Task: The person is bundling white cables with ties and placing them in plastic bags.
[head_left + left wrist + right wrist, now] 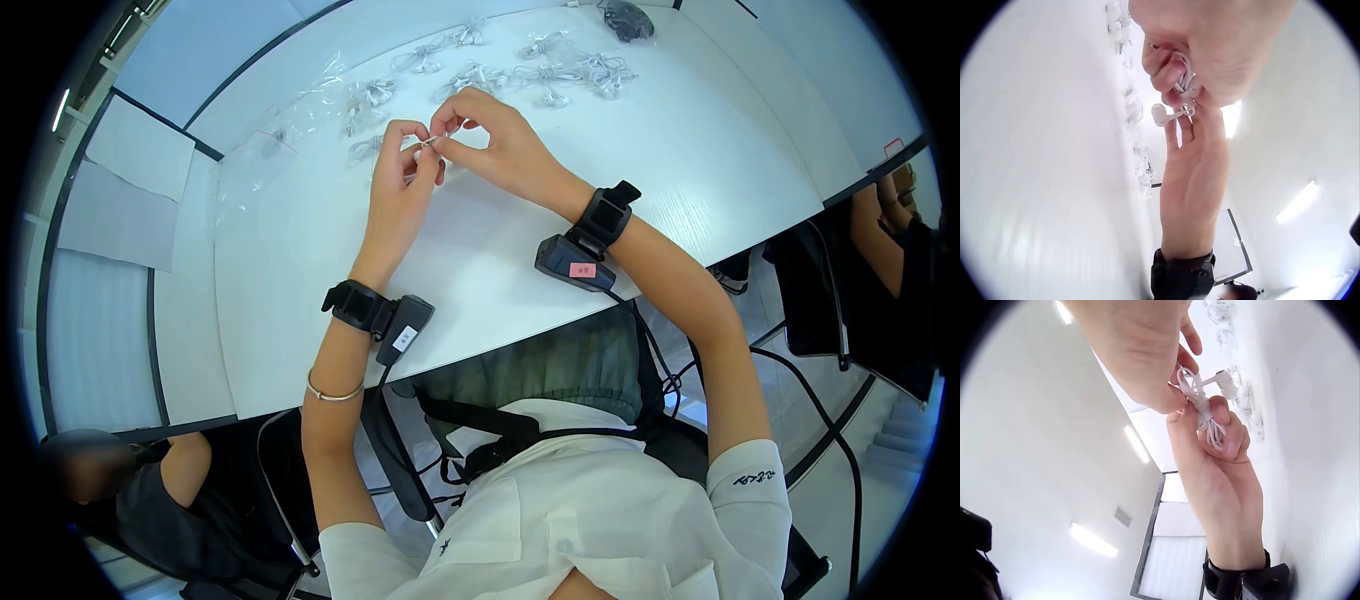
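Observation:
A small bundle of white earphone cable [1205,412] is wound tight around its middle, with loops at both ends. My left hand [402,195] grips this bundle, its fingers curled round the loops. Thumb and fingers of my right hand [505,150] pinch the cable at the bundle's upper end, close to the left fingertips. A white earbud [1160,115] sticks out beside the fingers in the left wrist view. In the right wrist view, white earbuds [1227,384] show by the bundle. The exact pinch point is partly hidden by the fingers.
Several coiled white earphones [470,78] lie across the back of the white table [560,300]. Clear plastic bags [300,110] are at the back left, and a dark object in clear wrap [628,20] is at the back. Other people sit at both sides.

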A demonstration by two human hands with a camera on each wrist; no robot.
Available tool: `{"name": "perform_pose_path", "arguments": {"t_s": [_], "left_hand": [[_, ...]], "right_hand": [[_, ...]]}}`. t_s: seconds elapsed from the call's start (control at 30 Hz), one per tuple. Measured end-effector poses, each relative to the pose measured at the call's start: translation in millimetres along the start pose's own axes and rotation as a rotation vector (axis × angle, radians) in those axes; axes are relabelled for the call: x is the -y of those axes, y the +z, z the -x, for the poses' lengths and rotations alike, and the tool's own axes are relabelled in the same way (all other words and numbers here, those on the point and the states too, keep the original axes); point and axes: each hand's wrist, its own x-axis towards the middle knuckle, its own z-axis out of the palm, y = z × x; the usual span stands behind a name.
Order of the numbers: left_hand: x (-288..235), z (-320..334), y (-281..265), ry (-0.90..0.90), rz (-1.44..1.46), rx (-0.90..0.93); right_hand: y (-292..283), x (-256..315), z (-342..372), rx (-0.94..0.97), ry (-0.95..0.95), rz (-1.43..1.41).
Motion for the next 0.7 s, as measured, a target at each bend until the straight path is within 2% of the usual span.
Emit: {"name": "perform_pose_path", "arguments": {"t_s": [0.1, 0.2, 0.33, 0.43, 0.5, 0.7], "left_hand": [[2.8, -2.1, -5.8, -0.062, 0.037, 0.038], [0.0, -1.2, -3.2, -0.09, 0.122, -0.004], [-0.5, -1.5, -6.2, -0.099, 0.107, -0.065], [0.6, -1.1, -8.5, -0.122, 0.084, -0.088], [-2.7, -1.1, -7.4, -0.14, 0.094, -0.107], [-2.7, -1.3, -10.0, -0.171, 0.161, -0.087]], "right_hand": [[-0.4, -2.1, -0.5, 0.018, -0.03, 0.056], [-0.9, 0.5, -2.6, 0.005, -0.03, 0.077], [-8.7, 4.1, -6.1, -0.03, -0.142, 0.138], [-19.2, 8.6, -5.6, 0.049, -0.127, 0.204], [-24.1, 9.2, -4.8, 0.142, -0.164, 0.356], [-23.0, 10.4, -1.6, 0.28, -0.152, 0.373]]}}
